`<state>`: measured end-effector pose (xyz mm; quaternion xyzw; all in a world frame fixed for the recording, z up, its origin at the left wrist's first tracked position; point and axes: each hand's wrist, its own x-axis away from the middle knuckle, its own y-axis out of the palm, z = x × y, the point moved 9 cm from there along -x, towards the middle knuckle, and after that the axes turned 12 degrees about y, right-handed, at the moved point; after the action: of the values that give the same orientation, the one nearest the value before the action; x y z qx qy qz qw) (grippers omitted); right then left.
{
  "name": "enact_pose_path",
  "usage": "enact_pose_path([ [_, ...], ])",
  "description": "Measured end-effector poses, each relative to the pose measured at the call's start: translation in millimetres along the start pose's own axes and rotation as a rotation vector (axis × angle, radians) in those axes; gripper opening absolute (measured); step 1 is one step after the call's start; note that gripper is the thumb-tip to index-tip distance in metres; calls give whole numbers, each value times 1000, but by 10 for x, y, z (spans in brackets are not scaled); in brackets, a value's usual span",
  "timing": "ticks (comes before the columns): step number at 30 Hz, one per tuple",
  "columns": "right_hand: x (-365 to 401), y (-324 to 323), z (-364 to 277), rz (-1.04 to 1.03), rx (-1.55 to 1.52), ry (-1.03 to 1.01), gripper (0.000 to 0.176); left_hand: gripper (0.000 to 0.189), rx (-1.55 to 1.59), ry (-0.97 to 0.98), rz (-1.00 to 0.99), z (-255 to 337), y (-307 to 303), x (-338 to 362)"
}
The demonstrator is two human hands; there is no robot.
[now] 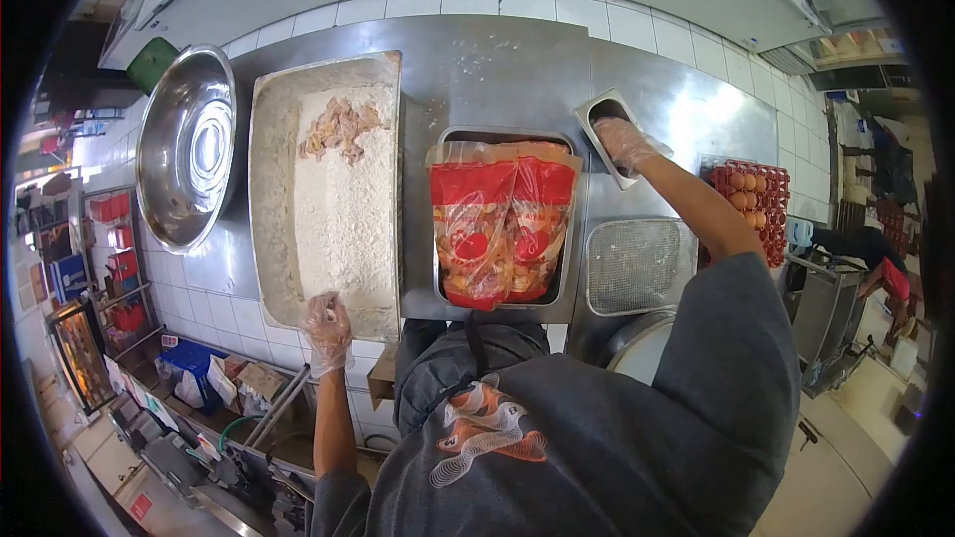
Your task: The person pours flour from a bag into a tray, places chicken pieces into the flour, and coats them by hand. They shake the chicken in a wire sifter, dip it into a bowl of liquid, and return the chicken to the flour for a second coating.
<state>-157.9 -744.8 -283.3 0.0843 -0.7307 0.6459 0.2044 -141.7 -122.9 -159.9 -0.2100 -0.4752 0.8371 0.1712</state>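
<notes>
My left hand [326, 330], in a clear plastic glove, is at the near edge of a long metal tray [261, 119]. Its fingers are curled together, and I cannot make out anything in them. White flour [343, 209] covers the tray's bottom, and a pile of raw meat pieces [343, 129] lies on it towards the far end. My right hand [622, 142], also gloved, reaches into a small narrow metal container [603, 104]. Its fingers are hidden inside, along with whatever they touch. Between my hands, red printed plastic bags [497, 229] of food lie in a metal pan [565, 288].
A large steel bowl [189, 149] stands tilted at the left. To the right are a wire-mesh basket [640, 264], a round lidded container [645, 348] and red egg trays [776, 189] with several brown eggs. A person in red [888, 283] bends at the far right.
</notes>
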Motion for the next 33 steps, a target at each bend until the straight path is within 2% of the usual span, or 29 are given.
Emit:
enact_pose_path([
  [2,-37,-31,-49,-27,176,4,11,12,-3,4,2,17,-18,-21],
  [3,-102,16,58,-143,105,138,13,13,-3,8,2,30,-19,-22],
  [6,16,-301,-72,-297,114,130,21,13,5,17,16,31,-25,-23],
  [12,30,-334,211,-121,-86,-10,39,13,-2,49,36,63,-37,-13],
  [15,155,-739,152,-119,-103,39,43,14,6,-3,-3,9,-5,8],
  [18,291,-813,387,-177,-434,335,45,13,37,-1,8,1,-1,11],
  [21,310,-796,417,-129,-398,288,48,12,43,14,12,37,-18,-11],
  [24,372,-833,325,-196,-349,262,47,11,14,-30,-20,-11,11,8],
  [27,363,-729,380,-224,-446,266,44,12,22,-17,-2,-8,1,8],
  [30,430,-784,414,-173,-575,343,41,12,60,-43,15,-16,3,15],
  [33,417,-711,460,-148,-678,315,40,12,43,-4,24,19,-19,-6],
])
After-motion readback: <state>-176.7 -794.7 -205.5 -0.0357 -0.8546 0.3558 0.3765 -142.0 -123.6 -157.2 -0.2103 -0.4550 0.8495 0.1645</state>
